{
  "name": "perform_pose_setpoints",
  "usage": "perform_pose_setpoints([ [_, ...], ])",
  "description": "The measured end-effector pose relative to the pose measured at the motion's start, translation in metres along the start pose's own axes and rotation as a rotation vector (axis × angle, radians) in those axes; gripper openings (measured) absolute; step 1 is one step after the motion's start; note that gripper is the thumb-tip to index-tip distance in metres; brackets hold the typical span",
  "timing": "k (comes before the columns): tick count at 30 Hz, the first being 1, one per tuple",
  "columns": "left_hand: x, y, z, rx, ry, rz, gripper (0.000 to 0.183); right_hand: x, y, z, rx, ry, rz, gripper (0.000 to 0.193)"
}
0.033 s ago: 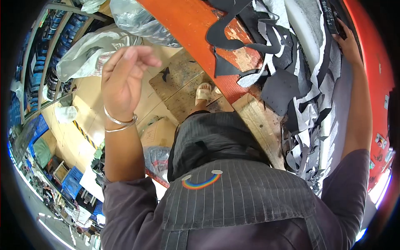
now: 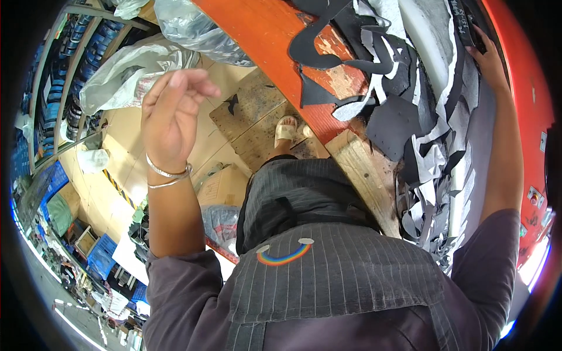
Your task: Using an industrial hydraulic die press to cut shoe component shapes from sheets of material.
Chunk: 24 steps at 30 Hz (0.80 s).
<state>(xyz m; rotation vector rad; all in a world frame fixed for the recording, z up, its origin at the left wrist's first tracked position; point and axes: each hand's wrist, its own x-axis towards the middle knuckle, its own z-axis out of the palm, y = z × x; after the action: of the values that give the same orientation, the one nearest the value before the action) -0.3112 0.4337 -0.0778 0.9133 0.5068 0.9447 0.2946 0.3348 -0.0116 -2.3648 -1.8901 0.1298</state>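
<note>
My left hand is raised above the floor, left of the red table, palm turned inward. Its fingers are loosely bent and apart, with nothing visible in them. A silver bangle circles that wrist. At the upper right, my right hand reaches beside the red machine, thumb and fingers around the end of a dark block with white handwritten marks. The block's far part is cut off by the picture's edge. A dark grey sheet lies along the forearm, next to heaped black and white offcuts.
The red table has worn paint and a wooden board at its near corner. The red machine borders the right side. Plastic bags, a carton and a rack stand left. Flattened cardboard lies underfoot.
My left hand has shifted very slightly down, its fingers bent a little differently. The right hand stays at the dark block.
</note>
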Motion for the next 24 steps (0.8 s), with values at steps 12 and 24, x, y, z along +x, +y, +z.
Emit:
perform_pose_setpoints([
  [12, -0.048, -0.012, 0.058, 0.066, 0.107, 0.049, 0.028, -0.047, -0.036, 0.013, 0.195, 0.311, 0.163, 0.062],
  [24, -0.118, -0.005, 0.125, 0.236, 0.042, 0.032, 0.029, -0.194, -0.068, -0.029, 1.395, 0.393, 0.447, 0.042],
])
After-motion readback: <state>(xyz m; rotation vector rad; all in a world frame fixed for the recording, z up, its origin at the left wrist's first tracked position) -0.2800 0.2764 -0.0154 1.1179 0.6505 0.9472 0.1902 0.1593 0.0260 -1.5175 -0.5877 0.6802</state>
